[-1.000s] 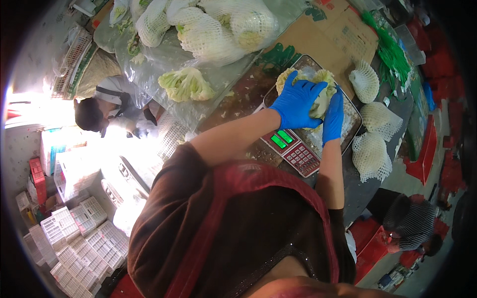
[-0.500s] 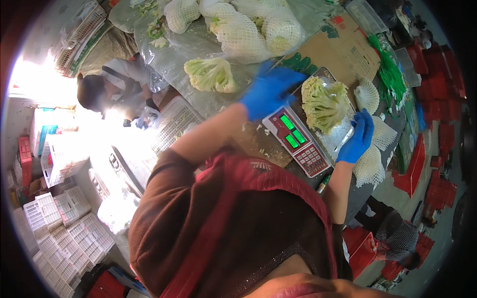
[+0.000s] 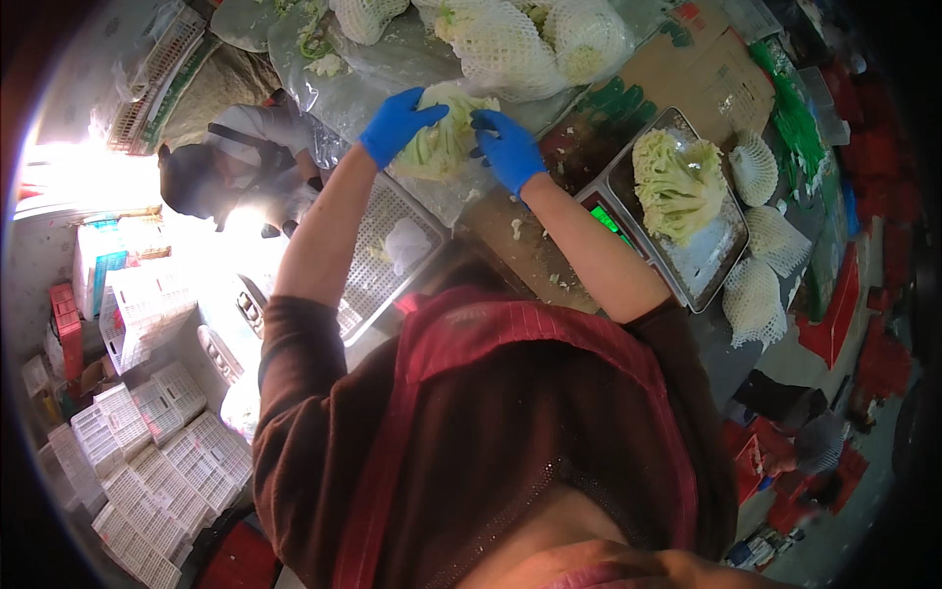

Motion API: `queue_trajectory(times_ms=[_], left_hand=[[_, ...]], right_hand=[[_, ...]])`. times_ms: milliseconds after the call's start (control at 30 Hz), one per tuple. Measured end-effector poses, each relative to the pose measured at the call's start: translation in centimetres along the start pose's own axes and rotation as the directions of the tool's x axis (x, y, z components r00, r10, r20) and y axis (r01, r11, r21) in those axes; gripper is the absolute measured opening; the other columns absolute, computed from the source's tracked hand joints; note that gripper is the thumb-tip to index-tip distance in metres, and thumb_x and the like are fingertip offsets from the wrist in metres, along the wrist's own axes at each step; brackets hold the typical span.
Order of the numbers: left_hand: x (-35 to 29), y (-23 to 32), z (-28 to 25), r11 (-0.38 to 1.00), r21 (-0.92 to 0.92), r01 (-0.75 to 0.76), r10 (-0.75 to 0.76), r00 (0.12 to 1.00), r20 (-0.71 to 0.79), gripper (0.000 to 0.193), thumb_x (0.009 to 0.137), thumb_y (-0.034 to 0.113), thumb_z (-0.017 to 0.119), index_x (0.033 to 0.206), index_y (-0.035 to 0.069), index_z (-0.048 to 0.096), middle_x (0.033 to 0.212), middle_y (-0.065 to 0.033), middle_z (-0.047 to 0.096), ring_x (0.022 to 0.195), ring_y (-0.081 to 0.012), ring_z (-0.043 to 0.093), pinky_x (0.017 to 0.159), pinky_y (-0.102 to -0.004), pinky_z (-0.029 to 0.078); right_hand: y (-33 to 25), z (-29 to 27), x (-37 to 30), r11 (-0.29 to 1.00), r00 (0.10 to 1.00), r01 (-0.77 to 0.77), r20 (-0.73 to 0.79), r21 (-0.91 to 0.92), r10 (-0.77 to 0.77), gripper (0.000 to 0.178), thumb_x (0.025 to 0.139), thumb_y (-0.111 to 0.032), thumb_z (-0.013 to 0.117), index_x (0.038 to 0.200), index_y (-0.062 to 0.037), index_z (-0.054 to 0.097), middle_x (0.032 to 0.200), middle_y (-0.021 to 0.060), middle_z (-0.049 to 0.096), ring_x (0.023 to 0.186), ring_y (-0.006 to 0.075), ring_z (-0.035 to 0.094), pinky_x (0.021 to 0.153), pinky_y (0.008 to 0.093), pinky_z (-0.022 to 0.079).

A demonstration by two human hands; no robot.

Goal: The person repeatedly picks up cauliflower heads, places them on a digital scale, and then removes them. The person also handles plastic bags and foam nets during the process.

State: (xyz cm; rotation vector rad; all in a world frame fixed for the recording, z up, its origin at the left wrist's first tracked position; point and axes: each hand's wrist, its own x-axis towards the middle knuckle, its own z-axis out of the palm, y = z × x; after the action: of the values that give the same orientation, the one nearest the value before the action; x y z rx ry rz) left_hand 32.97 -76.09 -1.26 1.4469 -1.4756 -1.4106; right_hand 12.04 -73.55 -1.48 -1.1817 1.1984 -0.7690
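Between left hand [image 3: 395, 122] and right hand [image 3: 509, 149], both blue-gloved: a pale green cabbage [image 3: 442, 142], clasped from either side; second cabbage [image 3: 675, 183] apart on scale tray [image 3: 714, 257].

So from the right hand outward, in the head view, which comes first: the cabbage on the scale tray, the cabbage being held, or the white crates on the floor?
1. Held cabbage, touching the right hand, just to its left.
2. Cabbage on the scale tray, to the right.
3. White crates, far lower left.
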Motion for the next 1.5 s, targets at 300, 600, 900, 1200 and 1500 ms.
queue_trajectory(times_ms=[300, 600, 900, 1200, 1500], left_hand=[[-4.6, -0.4, -0.9, 0.763, -0.631, 0.141, -0.047, 0.986, 0.163, 0.045, 0.088, 0.012, 0.064, 0.13, -0.002, 0.051, 0.113, -0.0083, 0.063, 0.097, -0.0165, 0.062, 0.083, -0.0294, 0.052], [-3.6, 2.3, 1.5, 0.861, -0.486, 0.15, 0.02, 0.945, 0.327, 0.048, 0.087, 0.011, 0.063, 0.132, -0.002, 0.049, 0.119, -0.0112, 0.061, 0.105, -0.0198, 0.06, 0.089, -0.0316, 0.05], [-3.5, 2.9, 6.8, 0.74, -0.667, 0.082, -0.019, 0.995, 0.101, 0.033, 0.087, 0.009, 0.065, 0.117, 0.001, 0.055, 0.106, -0.0069, 0.062, 0.095, -0.0164, 0.061, 0.083, -0.0291, 0.049], [-3.7, 0.7, 7.7, 0.951, -0.301, -0.069, 0.095, 0.993, 0.072, 0.033, 0.086, 0.01, 0.065, 0.116, 0.002, 0.054, 0.103, -0.0061, 0.06, 0.093, -0.0139, 0.056, 0.083, -0.0288, 0.046], [-4.0, 0.6, 8.1, 0.925, -0.02, -0.379, 0.373, 0.918, -0.134, 0.036, 0.087, 0.0, 0.058, 0.122, 0.004, 0.051, 0.107, -0.0073, 0.059, 0.097, -0.0142, 0.057, 0.083, -0.0287, 0.047]], right_hand=[[-4.6, -3.2, -1.4, 0.752, 0.806, 0.475, -0.118, -0.458, -0.58, 0.021, 0.092, -0.016, 0.059, 0.11, -0.008, 0.066, 0.102, 0.0043, 0.066, 0.09, 0.012, 0.059, 0.081, 0.0287, 0.048], [-7.9, -4.9, -3.8, 0.738, 0.899, 0.396, 0.065, -0.546, -0.434, 0.028, 0.088, -0.028, 0.066, 0.109, -0.009, 0.066, 0.11, 0.0123, 0.065, 0.099, 0.024, 0.062, 0.085, 0.0336, 0.049], [-2.7, -1.6, -5.8, 0.62, 0.934, 0.173, -0.073, -0.765, -0.35, 0.038, 0.085, -0.04, 0.062, 0.107, -0.0088, 0.062, 0.1, 0.0166, 0.066, 0.089, 0.0382, 0.062, 0.077, 0.0465, 0.051], [-0.6, -2.2, -5.5, 0.636, 0.948, 0.207, -0.01, -0.743, -0.319, 0.031, 0.084, -0.035, 0.063, 0.099, -0.0085, 0.059, 0.099, 0.0174, 0.065, 0.091, 0.0391, 0.061, 0.077, 0.0487, 0.05], [-0.5, -3.2, -4.3, 0.787, 0.96, 0.281, 0.157, -0.549, -0.234, 0.034, 0.086, -0.034, 0.06, 0.107, -0.0078, 0.061, 0.1, 0.0175, 0.066, 0.091, 0.0388, 0.062, 0.077, 0.0409, 0.05]])
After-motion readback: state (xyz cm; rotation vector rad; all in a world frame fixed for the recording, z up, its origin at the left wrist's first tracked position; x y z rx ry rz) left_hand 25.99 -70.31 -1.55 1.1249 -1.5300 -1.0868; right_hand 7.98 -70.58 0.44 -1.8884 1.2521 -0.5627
